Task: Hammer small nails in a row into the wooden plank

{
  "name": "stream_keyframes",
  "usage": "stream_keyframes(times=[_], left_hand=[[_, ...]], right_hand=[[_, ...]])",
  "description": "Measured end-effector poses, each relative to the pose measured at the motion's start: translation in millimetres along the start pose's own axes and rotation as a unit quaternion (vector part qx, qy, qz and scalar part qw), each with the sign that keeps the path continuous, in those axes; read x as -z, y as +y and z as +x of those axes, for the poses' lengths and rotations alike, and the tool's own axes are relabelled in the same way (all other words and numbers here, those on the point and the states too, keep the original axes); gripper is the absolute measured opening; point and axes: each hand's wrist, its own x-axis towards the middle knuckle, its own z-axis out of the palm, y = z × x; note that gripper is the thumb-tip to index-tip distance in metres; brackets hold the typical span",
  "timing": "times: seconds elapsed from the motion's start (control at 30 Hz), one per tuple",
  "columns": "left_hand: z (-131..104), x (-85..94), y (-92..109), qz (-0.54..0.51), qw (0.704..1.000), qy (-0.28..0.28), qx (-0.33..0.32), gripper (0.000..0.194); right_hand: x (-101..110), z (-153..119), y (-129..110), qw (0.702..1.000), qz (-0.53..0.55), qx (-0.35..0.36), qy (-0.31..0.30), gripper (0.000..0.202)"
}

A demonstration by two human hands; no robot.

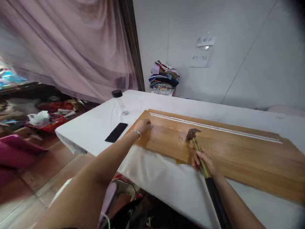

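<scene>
A long brown wooden board [233, 152] lies on the white table. My left hand [142, 125], with a bracelet at the wrist, rests at the board's left end with fingers closed beside some small dark items; what it pinches, if anything, is too small to make out. My right hand [204, 160] is wrapped round the handle of a hammer [199, 151], whose dark head is over the middle of the board. Small dark dots, perhaps nails, show on the board near the hammer head. A white measuring strip [214, 127] runs along the board's far side.
A black phone [116, 132] and a clear bottle with a black lid [120, 102] stand or lie on the white table [88, 130] at the left. Folded clothes [164, 78] are stacked by the wall. A pink curtain [95, 44] hangs at the left.
</scene>
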Motion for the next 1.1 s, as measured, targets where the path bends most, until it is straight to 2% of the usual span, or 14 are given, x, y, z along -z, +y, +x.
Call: stream_keyframes(times=[0.1, 0.17, 0.33, 0.43, 0.63, 0.8, 0.9, 1.1], left_hand=[[2, 8.1, -1, -0.064, 0.996, 0.039, 0.038, 0.022], [2, 13.2, 0, -0.144, 0.986, 0.055, 0.068, 0.022], [-3, 21.4, 13, -0.374, 0.915, 0.078, 0.128, 0.013], [-10, 20.4, 26, -0.443, 0.884, 0.060, 0.138, 0.015], [-30, 7.4, 58, -0.502, 0.859, -0.035, 0.099, 0.030], [-50, -11.6, 91, -0.498, 0.863, -0.087, 0.025, 0.022], [-60, -25.7, 112, -0.455, 0.885, -0.098, -0.021, 0.018], [-63, -56.3, 148, -0.335, 0.928, -0.081, -0.139, 0.027]], right_hand=[[4, -2, -2, 1.000, -0.003, 0.003, -0.006, 0.052], [6, -2, -2, 1.000, -0.003, 0.003, -0.009, 0.049], [10, 2, 4, 1.000, 0.012, 0.011, -0.013, 0.047], [12, 4, 8, 0.999, 0.027, 0.023, -0.016, 0.045], [14, 5, 9, 0.997, 0.054, 0.044, -0.027, 0.042], [16, 4, 7, 0.994, 0.084, 0.069, -0.032, 0.040], [17, 1, 3, 0.992, 0.082, 0.087, -0.029, 0.038], [21, 0, -7, 0.990, 0.059, 0.132, 0.007, 0.036]])
